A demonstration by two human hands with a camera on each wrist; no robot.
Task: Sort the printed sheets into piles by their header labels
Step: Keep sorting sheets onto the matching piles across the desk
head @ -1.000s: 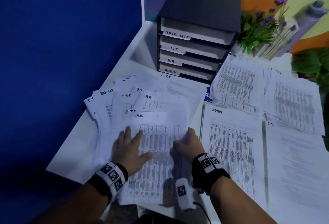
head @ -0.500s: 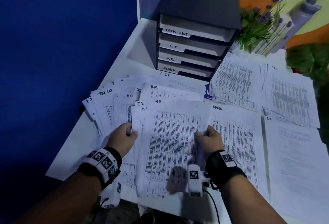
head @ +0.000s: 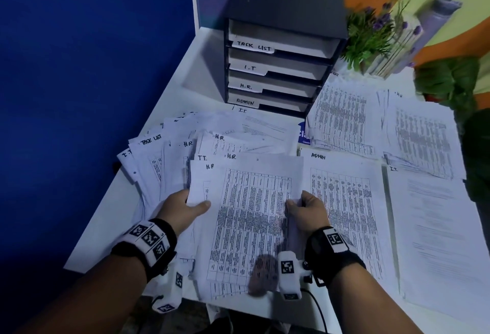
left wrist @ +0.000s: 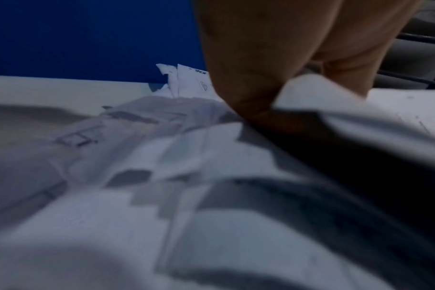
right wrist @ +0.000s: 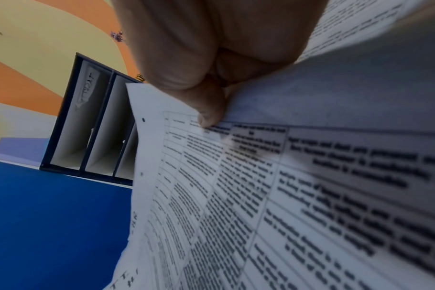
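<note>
Printed white sheets w/ dense black tables are what we're sorting, and the top one, headed H.R., sits between our two hands, raised off the loose fanned heap of mixed-label sheets on the white bench. Right hand pinches its right edge, thumb on the printed face, fingers curled behind; the wrist view confirms that grip. Left hand pinches an edge too, thumb on top, but on the H.R. sheet just beneath, probably pinning the heap so only one page peels away. Just right of the right hand lies the ADMIN pile, w/ the I.T. pile beyond it. Beyond both hands stands the black four-tray paper organiser, labelled TASK LIST, I.T., H.R., ADMIN. We judge the step as lifting one H.R. sheet clear; its pile looks to be far right, past ADMIN.
</note>
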